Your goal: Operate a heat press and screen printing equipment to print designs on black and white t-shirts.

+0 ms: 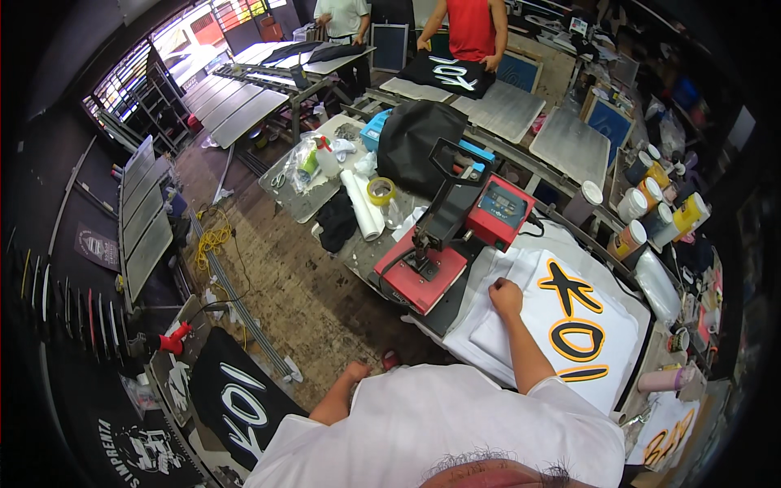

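My right hand [506, 298] is closed over the left side of a stack of white T-shirts [480, 337], just right of a heat press. What its curled fingers hold, if anything, is hidden. The top white T-shirt [614, 321] lies flat with large black lettering outlined in orange. The heat press [431, 281] is red, with its black handle raised and a control box [498, 210] at its right. Down beside my body, my left hand [355, 372] is loosely curled with nothing visible in it. A black T-shirt [236, 398] with white lettering lies to its left.
Ink tubs [630, 203] line the right side. A black bag [421, 146], tape roll [381, 192] and white roll [362, 205] sit behind the press. Yellow cable [213, 237] lies on the floor. Across the platens, a person in red [472, 32] handles a black shirt; another person [342, 20] stands behind.
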The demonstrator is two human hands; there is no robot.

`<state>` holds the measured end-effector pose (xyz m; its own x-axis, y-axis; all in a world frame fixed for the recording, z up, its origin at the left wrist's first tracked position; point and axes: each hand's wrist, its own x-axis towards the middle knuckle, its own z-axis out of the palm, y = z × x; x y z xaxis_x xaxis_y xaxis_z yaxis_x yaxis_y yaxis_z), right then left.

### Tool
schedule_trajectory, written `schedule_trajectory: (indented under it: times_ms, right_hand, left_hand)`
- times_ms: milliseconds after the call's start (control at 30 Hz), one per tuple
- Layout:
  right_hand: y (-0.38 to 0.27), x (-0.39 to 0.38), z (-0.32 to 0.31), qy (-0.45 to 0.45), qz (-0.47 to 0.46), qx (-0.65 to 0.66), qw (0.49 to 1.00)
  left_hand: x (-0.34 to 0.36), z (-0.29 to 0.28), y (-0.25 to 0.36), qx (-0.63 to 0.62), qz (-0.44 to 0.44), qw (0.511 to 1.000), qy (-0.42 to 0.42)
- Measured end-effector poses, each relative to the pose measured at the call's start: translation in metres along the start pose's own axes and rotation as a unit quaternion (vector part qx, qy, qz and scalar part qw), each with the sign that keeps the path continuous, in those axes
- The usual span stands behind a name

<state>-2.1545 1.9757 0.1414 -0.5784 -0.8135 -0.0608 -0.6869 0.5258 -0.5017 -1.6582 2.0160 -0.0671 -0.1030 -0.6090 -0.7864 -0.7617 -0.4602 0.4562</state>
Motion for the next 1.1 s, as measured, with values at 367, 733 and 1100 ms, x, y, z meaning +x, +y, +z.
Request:
schedule_trajectory:
  times_ms: [367, 733, 1100]
  right_hand:
    - [-0.001, -0.003, -0.002, 0.006, -0.009, -0.003, 1.000]
    - [-0.003, -0.002, -0.001, 0.004, 0.001, 0.005, 1.000]
    - [0.002, 0.000, 0.002, 0.000, -0.003, 0.005, 1.000]
  left_hand:
    - [-0.007, -0.004, 0.007, 0.003, -0.003, 1.000, 0.000]
    - [-0.007, -0.004, 0.003, 0.006, 0.013, 1.000, -0.009]
    - [-0.019, -0.009, 0.018, 0.045, -0.004, 0.999, -0.006]
